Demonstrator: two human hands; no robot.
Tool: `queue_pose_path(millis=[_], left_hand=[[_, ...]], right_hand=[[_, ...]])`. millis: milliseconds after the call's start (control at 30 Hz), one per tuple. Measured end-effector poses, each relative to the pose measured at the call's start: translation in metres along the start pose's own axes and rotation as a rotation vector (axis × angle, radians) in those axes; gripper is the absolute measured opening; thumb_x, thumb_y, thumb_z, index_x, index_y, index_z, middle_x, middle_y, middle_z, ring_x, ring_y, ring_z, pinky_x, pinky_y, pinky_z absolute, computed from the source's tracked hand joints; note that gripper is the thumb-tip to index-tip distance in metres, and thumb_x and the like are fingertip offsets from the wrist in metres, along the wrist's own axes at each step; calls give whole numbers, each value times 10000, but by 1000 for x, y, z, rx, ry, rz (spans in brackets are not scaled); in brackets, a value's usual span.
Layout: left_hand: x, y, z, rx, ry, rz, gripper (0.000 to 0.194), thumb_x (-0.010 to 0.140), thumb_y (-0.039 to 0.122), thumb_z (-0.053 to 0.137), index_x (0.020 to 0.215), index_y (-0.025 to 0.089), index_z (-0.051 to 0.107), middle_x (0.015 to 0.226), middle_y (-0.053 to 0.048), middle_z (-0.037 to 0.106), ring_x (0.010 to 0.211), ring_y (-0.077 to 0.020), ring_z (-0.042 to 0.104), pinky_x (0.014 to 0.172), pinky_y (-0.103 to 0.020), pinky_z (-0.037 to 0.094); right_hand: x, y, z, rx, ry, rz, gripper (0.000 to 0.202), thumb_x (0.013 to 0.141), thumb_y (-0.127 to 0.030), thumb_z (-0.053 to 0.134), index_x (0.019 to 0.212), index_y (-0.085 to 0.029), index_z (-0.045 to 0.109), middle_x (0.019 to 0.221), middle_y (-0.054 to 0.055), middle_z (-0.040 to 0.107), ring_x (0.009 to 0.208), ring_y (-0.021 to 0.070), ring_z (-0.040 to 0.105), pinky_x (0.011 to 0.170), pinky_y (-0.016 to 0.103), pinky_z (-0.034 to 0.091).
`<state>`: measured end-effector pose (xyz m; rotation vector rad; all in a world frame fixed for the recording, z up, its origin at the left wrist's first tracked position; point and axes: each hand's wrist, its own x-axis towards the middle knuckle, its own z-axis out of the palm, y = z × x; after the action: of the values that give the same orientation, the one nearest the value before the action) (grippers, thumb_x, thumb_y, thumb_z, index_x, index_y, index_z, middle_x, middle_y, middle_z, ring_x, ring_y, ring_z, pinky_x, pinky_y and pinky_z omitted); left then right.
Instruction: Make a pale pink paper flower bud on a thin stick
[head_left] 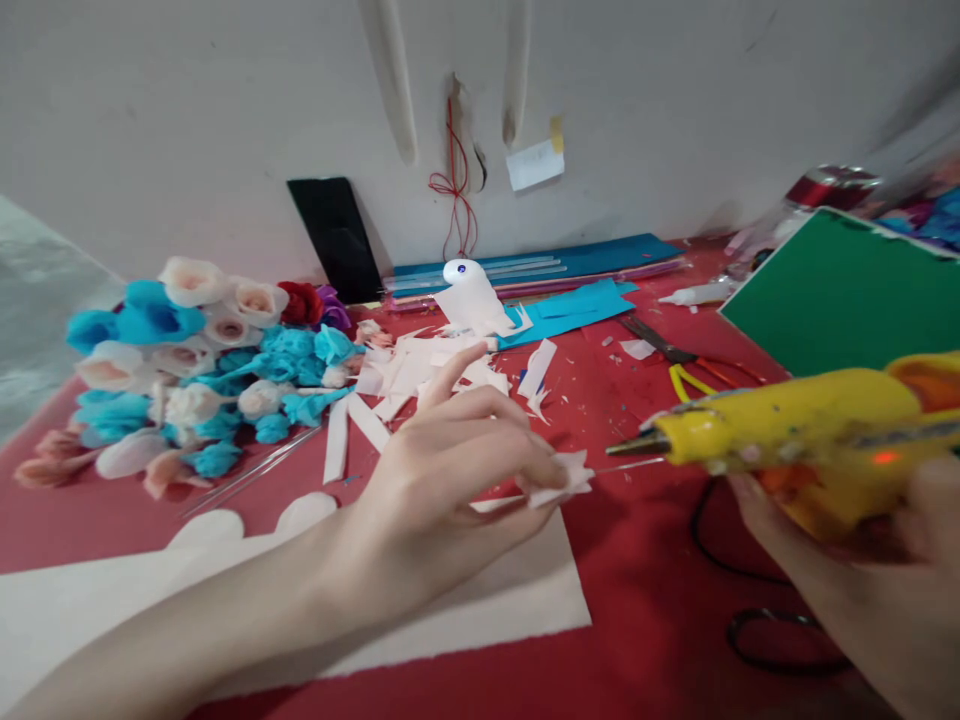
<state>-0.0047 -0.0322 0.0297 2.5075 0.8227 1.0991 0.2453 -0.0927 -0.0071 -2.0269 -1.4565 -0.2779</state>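
My left hand (pixel 465 470) is closed in a pinch on a small pale pink paper piece (pixel 562 480) with pointed edges. A thin wire (pixel 630 466) sticks out to the right of that piece. My right hand (pixel 862 580), partly cut off by the frame's edge, is wrapped round a yellow glue gun (pixel 795 420). The gun's metal nozzle points left, towards the paper piece but apart from it. Beneath my left forearm lies a large pale sheet (pixel 525 600).
Blue, white and pink paper flowers (pixel 217 370) are heaped at the left. Paper scraps (pixel 412 365) and a white glue bottle (pixel 472 300) lie ahead. Pliers (pixel 675 355) and a green board (pixel 862 300) are at the right; a black phone (pixel 336 240) leans on the wall.
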Motion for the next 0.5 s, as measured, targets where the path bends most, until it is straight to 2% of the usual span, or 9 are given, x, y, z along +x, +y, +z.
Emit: queue_pose_path(millis=[33, 67, 133, 233, 300, 400, 433, 500], left_hand=[[-1, -2, 2, 6, -14, -40, 110, 737, 95, 653, 715, 186, 595, 672, 64, 650, 645, -65, 586, 1123, -486, 238], [-1, -4, 4, 6, -40, -76, 110, 743, 101, 649, 706, 183, 585, 681, 70, 644, 647, -58, 581, 1128, -474, 226], [-2, -9, 7, -6, -107, -126, 124, 754, 105, 636, 692, 181, 561, 682, 84, 621, 650, -48, 569, 1126, -451, 229], [-2, -17, 9, -25, -161, -133, 115, 773, 118, 612, 702, 186, 551, 674, 84, 592, 649, -53, 558, 1102, -440, 267], [-1, -19, 9, -27, -154, -122, 107, 777, 126, 608, 711, 189, 554, 674, 81, 593, 644, -60, 557, 1096, -449, 271], [0, -18, 7, -45, -142, -110, 98, 769, 136, 622, 714, 189, 560, 672, 81, 601, 612, -63, 550, 1079, -451, 288], [0, -16, 7, -59, -149, -117, 91, 768, 144, 626, 716, 188, 565, 672, 77, 605, 607, -66, 549, 1051, -433, 330], [0, -13, 5, -83, -158, -143, 84, 767, 157, 631, 713, 184, 573, 672, 63, 612, 616, -78, 553, 955, -378, 423]], right_hand=[[7, 0, 2, 16, -28, 29, 378, 660, -573, 592, 682, -252, 394, 550, -12, 460, 489, 182, 499, 443, 321, 401], [14, 1, 6, 41, -110, 29, 349, 644, -547, 608, 715, -250, 438, 567, -15, 480, 481, 166, 486, 442, 305, 397], [30, 8, 19, 18, -177, -7, 323, 648, -498, 590, 793, -233, 478, 684, 4, 528, 570, 169, 518, 489, 295, 409], [48, 26, 47, -86, -304, -2, 242, 703, -371, 610, 788, -170, 504, 808, 69, 550, 765, 217, 562, 633, 324, 450], [52, 37, 65, -134, -378, -5, 194, 762, -312, 607, 816, -135, 550, 841, 68, 572, 808, 194, 568, 707, 324, 470], [49, 48, 82, -212, -401, 25, 277, 870, -323, 527, 1076, -138, 543, 1054, 64, 571, 905, 160, 571, 783, 360, 494], [48, 49, 83, -234, -391, 25, 301, 882, -337, 510, 1116, -149, 528, 1090, 66, 562, 922, 159, 570, 790, 367, 496], [48, 47, 78, -260, -353, -14, 350, 869, -397, 503, 1072, -117, 555, 1048, 111, 572, 914, 209, 573, 756, 389, 498]])
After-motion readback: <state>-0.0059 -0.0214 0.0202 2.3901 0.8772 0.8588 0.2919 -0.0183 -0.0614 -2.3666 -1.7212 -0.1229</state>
